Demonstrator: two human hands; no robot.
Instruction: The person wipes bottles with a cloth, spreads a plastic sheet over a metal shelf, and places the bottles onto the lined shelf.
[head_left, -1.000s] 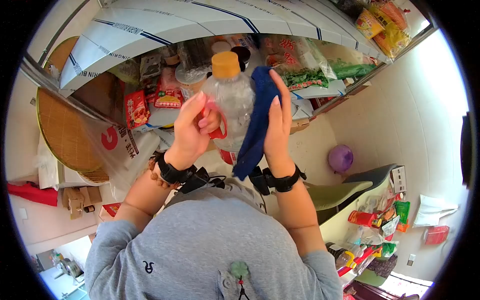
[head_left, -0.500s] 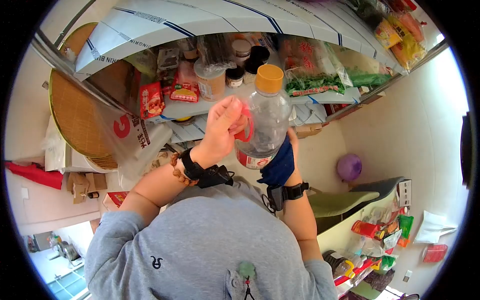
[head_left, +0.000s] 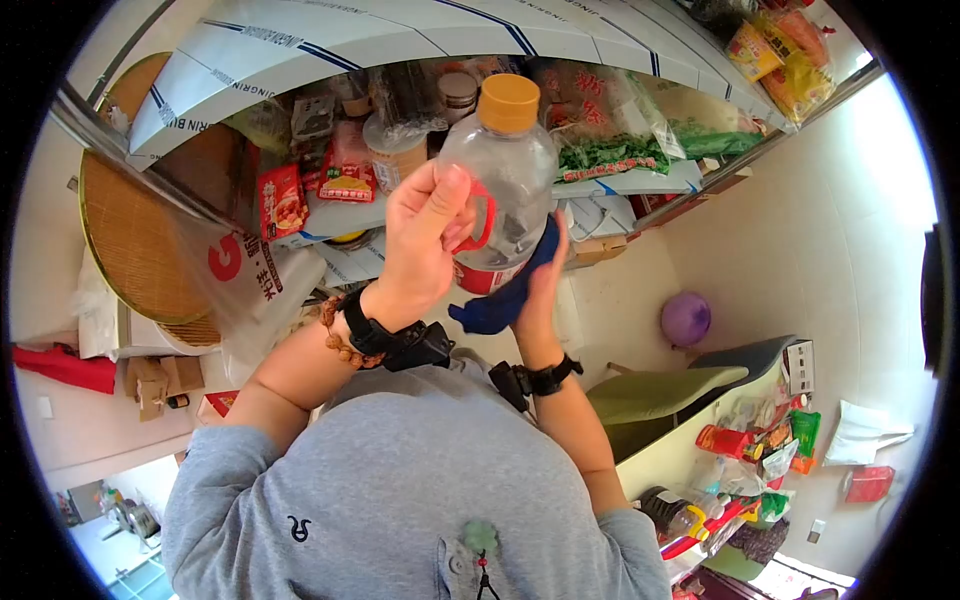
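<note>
A clear plastic jug with an orange screw cap and a red handle is held up in front of my chest. My left hand is closed round the red handle on its left side. A dark blue cloth lies against the jug's lower right side, above a red label near its base. My right hand presses that cloth to the jug from the right, with its fingers largely hidden behind the cloth and the jug. Inside, the jug looks see-through, with no contents I can make out.
Ahead is a shelf with a lidded plastic tub, red packets and bagged goods. Woven trays lean at left. A purple balloon, a green chair and a cluttered table are at right.
The jug has risen and moved a little left in view, held by its handle. My right hand and the blue cloth have shifted left along its lower side.
</note>
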